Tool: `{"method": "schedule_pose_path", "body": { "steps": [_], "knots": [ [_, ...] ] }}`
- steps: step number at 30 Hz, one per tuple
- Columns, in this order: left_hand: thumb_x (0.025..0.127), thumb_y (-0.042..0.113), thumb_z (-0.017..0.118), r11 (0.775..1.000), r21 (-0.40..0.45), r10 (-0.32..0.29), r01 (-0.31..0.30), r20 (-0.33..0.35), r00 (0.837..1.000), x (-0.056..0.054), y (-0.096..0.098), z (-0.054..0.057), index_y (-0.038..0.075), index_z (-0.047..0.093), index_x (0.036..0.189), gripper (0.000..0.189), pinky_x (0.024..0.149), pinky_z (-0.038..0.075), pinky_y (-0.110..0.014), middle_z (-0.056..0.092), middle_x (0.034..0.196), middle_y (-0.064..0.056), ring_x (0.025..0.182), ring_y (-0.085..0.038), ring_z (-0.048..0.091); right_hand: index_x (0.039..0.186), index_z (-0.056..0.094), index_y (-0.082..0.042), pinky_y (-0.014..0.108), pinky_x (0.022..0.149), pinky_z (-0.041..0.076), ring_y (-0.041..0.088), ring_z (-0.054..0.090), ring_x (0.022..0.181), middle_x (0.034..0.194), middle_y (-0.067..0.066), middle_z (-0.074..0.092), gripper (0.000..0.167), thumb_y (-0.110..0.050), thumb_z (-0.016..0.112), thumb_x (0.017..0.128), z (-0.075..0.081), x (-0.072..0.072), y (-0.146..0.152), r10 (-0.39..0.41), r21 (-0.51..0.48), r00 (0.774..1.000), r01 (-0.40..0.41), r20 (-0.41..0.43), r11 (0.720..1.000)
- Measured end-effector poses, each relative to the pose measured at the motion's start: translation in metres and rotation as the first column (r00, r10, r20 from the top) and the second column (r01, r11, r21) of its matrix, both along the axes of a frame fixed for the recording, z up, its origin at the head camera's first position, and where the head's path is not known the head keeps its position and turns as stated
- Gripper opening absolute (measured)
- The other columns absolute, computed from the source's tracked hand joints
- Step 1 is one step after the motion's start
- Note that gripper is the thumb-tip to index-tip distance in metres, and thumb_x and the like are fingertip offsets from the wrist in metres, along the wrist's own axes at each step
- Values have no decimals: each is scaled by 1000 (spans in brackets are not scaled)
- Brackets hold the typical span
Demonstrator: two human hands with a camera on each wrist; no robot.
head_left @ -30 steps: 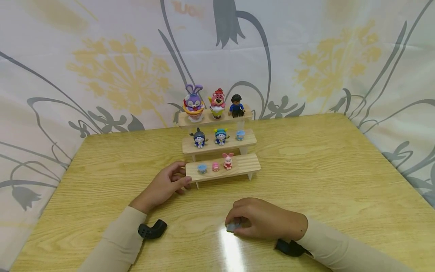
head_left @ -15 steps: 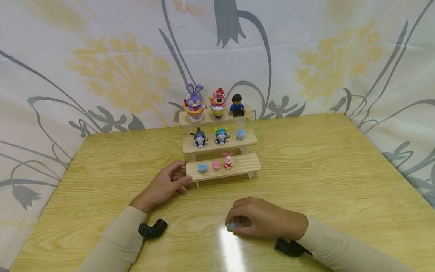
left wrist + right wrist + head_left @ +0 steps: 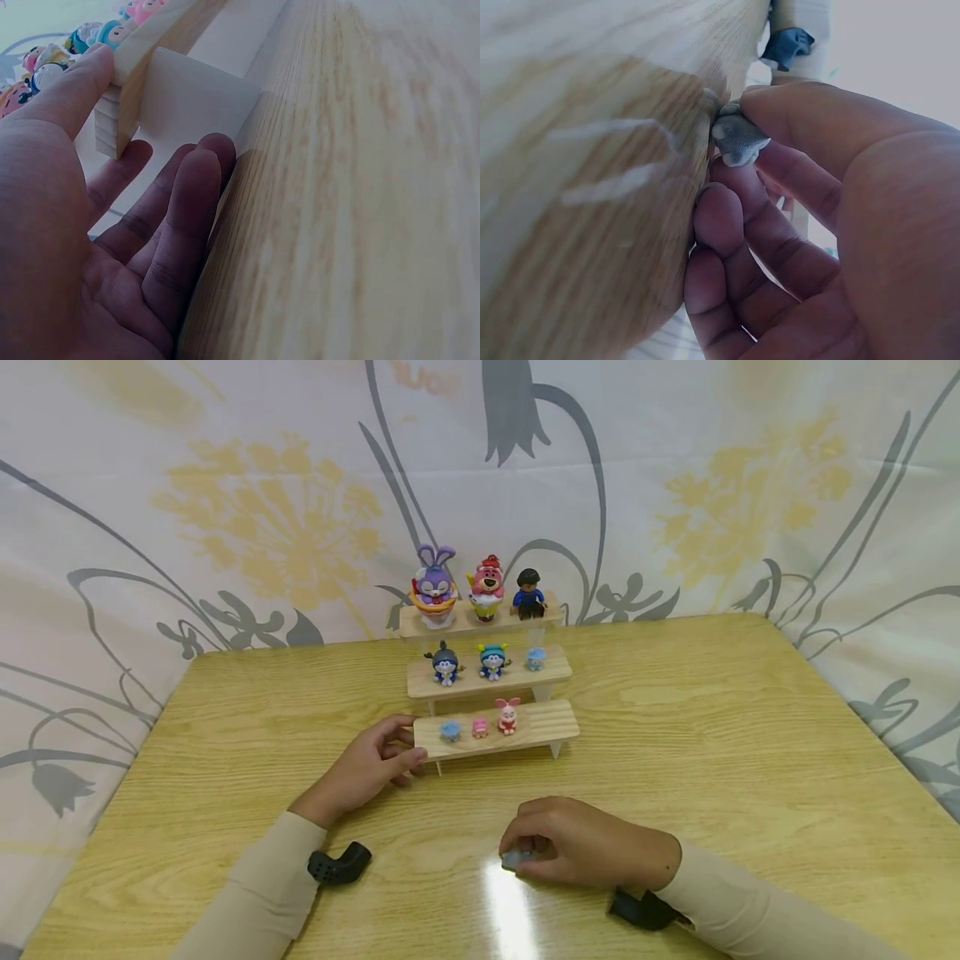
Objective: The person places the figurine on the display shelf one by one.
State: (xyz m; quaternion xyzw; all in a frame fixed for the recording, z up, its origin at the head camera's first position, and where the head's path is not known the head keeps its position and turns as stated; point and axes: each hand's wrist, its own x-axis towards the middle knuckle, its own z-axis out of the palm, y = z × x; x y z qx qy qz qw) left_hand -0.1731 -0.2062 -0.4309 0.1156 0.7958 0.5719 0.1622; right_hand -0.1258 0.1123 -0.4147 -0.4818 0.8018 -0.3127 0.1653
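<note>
A three-tier wooden display stand [image 3: 551, 720] holds small figurines in the middle of the table. My left hand [image 3: 365, 774] is at the left end of its lowest step, thumb on the board's top edge and index finger against its underside; the other fingers curl beside the white support [image 3: 199, 97]. My right hand [image 3: 577, 843] pinches a small grey figurine [image 3: 739, 139] between thumb and fingers, low at the tabletop in front of the stand. On the lowest step sit a blue-hatted figurine [image 3: 450, 732], a pink one [image 3: 480, 727] and a pink-eared piglet [image 3: 507, 717].
The middle step bears two dark-blue figures, one of them horned [image 3: 492, 662], and a light-blue one [image 3: 536, 659]. On top stand a purple rabbit [image 3: 434, 597], a pink bear [image 3: 487, 589] and a black-haired toy person [image 3: 529, 595]. A floral cloth [image 3: 300, 510] hangs behind the table [image 3: 712, 735].
The head view has shifted slightly, so the scene sits a little further right. Both hands keep their places, and the figurines have not moved on the stand.
</note>
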Motion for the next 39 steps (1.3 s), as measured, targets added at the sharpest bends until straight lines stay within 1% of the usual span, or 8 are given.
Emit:
{"method": "schedule_pose_path", "body": {
  "steps": [6,15,21,24,28,32,39],
  "knots": [
    [100,28,64,1000,4,3,-3,-2,1000,-1,0,-1,2,33,151,65,75,60,-34,50,131,-24,96,-24,70,108,72,-16,14,75,52,-5,55,87,102,-10,66,12,-20,69,96,-1,1,0,6,-14,1000,-7,-8,1000],
    [100,29,64,1000,4,6,-6,5,1000,1,2,1,2,34,151,65,75,60,-35,50,131,-24,96,-23,69,104,69,-19,13,71,50,-5,52,82,95,-13,62,7,-18,68,97,1,1,-1,11,8,1000,-11,-3,1000],
    [100,29,64,1000,1,9,-9,7,1000,1,2,2,3,34,151,65,76,60,-35,50,131,-24,96,-23,69,100,65,-19,14,67,49,-4,51,76,88,-17,58,3,-22,66,98,1,1,-1,-8,-2,999,8,33,1000],
    [100,29,64,1000,0,9,-9,7,1000,1,1,2,3,34,151,65,76,60,-34,50,131,-24,96,-23,70,97,64,-19,14,66,49,-3,51,75,86,-18,56,4,-23,65,99,1,1,-1,-23,-1,999,23,50,1000],
    [100,29,64,1000,-1,7,-7,6,1000,0,1,2,3,33,152,66,76,60,-34,49,131,-24,97,-24,69,95,61,-22,14,65,48,-2,50,74,85,-19,55,6,-20,65,98,2,1,-2,-36,-3,999,36,37,999],
    [100,29,64,1000,-6,9,-9,5,1000,0,1,2,3,33,152,66,76,60,-34,49,132,-24,97,-23,70,96,58,-23,14,65,47,-2,50,74,85,-18,54,10,-17,66,97,2,1,-1,-34,-11,999,35,29,999],
    [100,30,64,1000,-10,8,-8,9,1000,0,0,1,3,33,152,66,77,60,-35,49,133,-24,97,-23,69,99,56,-26,15,66,51,-3,53,74,85,-19,56,14,-15,65,97,2,1,0,-44,-30,997,46,60,999]
  ]
}}
